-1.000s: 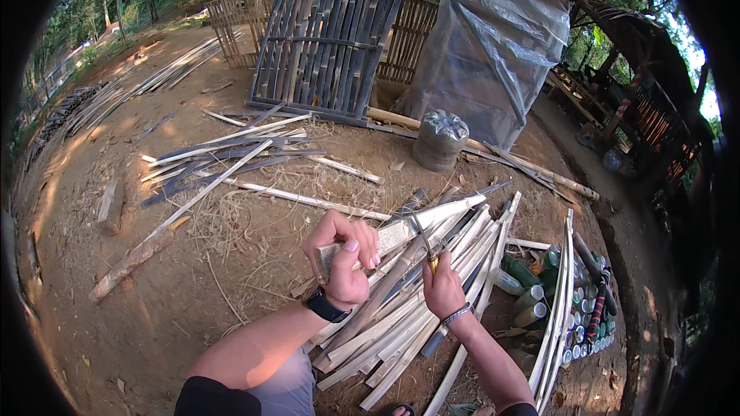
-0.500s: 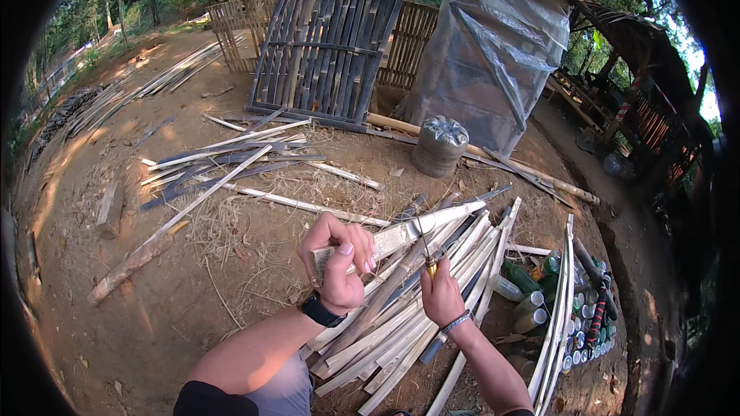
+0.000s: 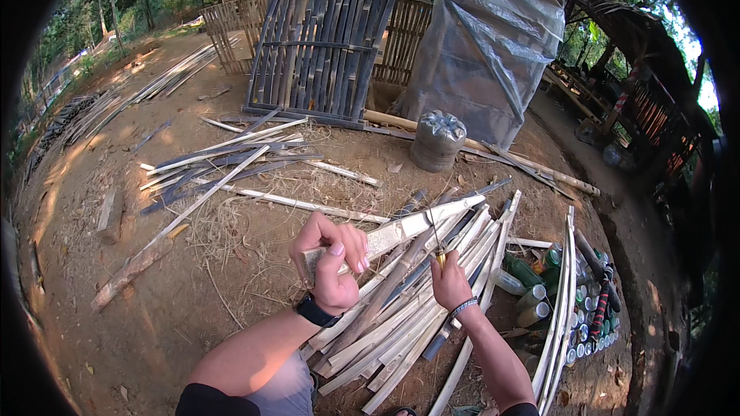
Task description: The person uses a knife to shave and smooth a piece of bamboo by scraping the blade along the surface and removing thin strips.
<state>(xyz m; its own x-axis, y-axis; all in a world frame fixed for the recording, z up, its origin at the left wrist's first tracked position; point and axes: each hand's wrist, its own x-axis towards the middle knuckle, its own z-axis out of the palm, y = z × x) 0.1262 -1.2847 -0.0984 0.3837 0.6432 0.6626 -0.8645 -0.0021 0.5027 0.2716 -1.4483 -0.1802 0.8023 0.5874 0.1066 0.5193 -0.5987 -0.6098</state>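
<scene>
My left hand is closed round the near end of a pale bamboo strip, which points up and to the right. In my right hand is a knife with a yellowish handle, gripped in closed fingers. The knife's thin blade stands up across the strip toward its far end, apparently touching it. Beneath both hands lies a heap of split bamboo strips, mostly pale with a few dark ones. The inside of each fist is hidden.
More bamboo strips and curly shavings lie ahead on the left. Glass and plastic bottles stand at right beside long strips. Farther off are a large plastic bottle, a dark bamboo panel and a plastic-wrapped structure.
The knife and my right hand have shifted right, the blade farther along the strip toward its far end. My left hand has moved slightly left, still holding the strip.
</scene>
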